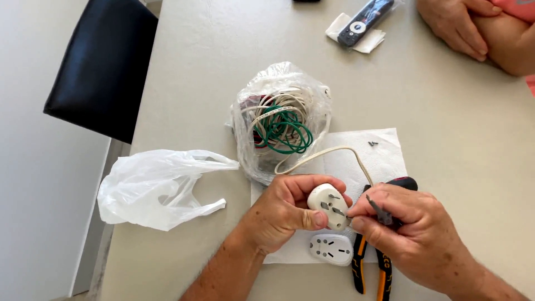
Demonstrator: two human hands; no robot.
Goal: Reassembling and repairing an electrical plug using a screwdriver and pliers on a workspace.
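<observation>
My left hand [281, 214] grips a white plug body [329, 205] with metal pins facing up, held over a white paper towel [384, 159]. A cream cable [329, 153] runs from the plug toward a clear bag of wires. My right hand [415, 234] pinches at the plug's edge and holds a small screwdriver with a black and red handle [404, 183]. A second white plug cover [331, 248] lies on the towel just below my hands. Orange and black pliers [370, 270] lie under my right hand.
A clear plastic bag [281, 120] holds coiled white and green wires. An empty white plastic bag [159, 187] lies left. Small screws [372, 144] rest on the towel. A black remote [365, 21] sits at the far edge beside another person's hands [462, 25]. A black chair [103, 67] stands left.
</observation>
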